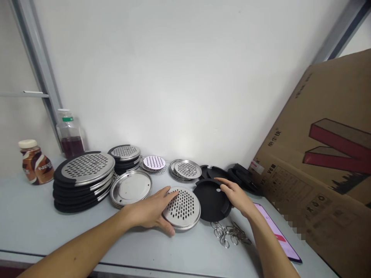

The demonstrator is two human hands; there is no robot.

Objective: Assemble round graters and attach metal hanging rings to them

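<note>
My left hand [158, 210] curves round the left side of a round steel grater plate [183, 208], its thumb at the near edge and its fingers across the top. Slotted holes cover the plate's face. Just right of it, a black round holder [211, 202] with a raised rim and a small hole is gripped at its right edge by my right hand [234, 193]. The fingers are on its far rim; the thumb is partly hidden. The plate and the holder lie side by side, edges touching or nearly so. Several small metal rings [228, 233] lie in front of the holder.
Stacked graters with black rims [84, 181] stand left, a smaller stack [125, 156] behind. Steel dishes [131, 187], a lilac perforated disc [154, 162], grater discs [185, 170] and black holders [243, 177] line the back. Bottles [36, 164] stand far left; a carton [319, 166] and tablet [278, 233] are right.
</note>
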